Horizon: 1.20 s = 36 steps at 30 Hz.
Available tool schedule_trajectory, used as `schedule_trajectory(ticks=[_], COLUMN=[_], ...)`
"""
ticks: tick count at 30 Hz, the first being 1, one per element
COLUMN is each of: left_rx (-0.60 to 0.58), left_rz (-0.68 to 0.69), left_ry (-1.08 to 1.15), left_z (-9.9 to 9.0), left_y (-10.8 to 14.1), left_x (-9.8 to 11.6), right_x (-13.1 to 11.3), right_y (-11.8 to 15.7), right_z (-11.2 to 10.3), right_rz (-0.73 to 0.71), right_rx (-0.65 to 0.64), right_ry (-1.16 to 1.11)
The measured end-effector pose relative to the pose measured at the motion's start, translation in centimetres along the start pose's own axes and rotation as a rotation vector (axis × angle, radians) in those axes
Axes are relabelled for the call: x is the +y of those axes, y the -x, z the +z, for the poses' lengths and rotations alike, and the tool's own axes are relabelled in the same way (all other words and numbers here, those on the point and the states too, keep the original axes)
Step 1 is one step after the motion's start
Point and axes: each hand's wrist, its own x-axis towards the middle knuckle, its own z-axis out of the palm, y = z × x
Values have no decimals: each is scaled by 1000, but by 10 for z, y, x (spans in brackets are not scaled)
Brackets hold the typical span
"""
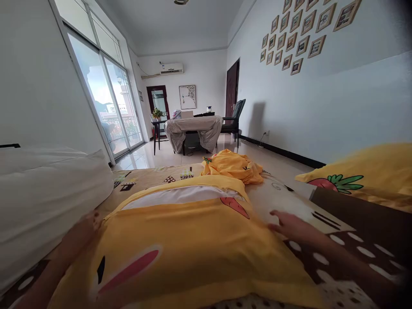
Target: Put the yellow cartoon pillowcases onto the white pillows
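A yellow pillowcase (193, 244) with a pink rabbit-ear shape and a carrot print lies in front of me on the bed. A white pillow (180, 195) shows through its open far end. At the pillowcase's far left corner is my left hand (86, 225), its fingers curled closed on the edge; the hand is slightly blurred. My right hand (289, 225) is over the bed just right of the pillowcase, thumb and fingers apart, with nothing in it. Beyond the open end lies a crumpled yellow cloth (233, 166).
A bare white pillow (48, 197) lies at the left, and a yellow pillow (380, 171) with a radish print at the right. The patterned sheet (273, 193) covers the bed. Farther off stand a covered table (193, 124) and a black chair (236, 116).
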Motion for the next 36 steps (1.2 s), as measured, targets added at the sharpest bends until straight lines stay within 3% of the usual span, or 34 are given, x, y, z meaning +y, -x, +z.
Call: schedule_trajectory(ticks=[2,4,7,9,12,15,18,23,26,29,31,33,36], left_rx=[-30,-117,-277,-350,-376,-336,-286,-188,-187,-282,-254,-176,-61], left_rz=[141,362,634,680,580,491,475,465,575,642,591,519,427], left_ry=[122,288,362,321,277,264,223,103,242,305,285,259,210], left_z=[-20,-34,-29,-12,14,23,16,-14,-19,-6,3,3,-24], left_y=[-3,2,14,18,17,17,16,0,2,22,35,41,30], left_x=[30,72,125,136,114,84,74,86,90,85,76,67,62], right_x=[-27,-69,-124,-138,-131,-117,-122,-152,-156,-146,-140,-141,-158], right_y=[-3,-7,-20,-32,-46,-48,-42,-25,-18,-13,-10,-8,-7], right_z=[-34,-53,-41,-13,26,38,19,-17,-11,7,11,1,-35], right_rz=[-182,-423,-648,-636,-557,-550,-608,-786,-757,-676,-648,-644,-647], right_rx=[146,216,154,80,-16,19,88,196,83,29,47,82,161], right_ry=[6,-60,-106,-62,-40,9,104,111,45,104,194,326,516])
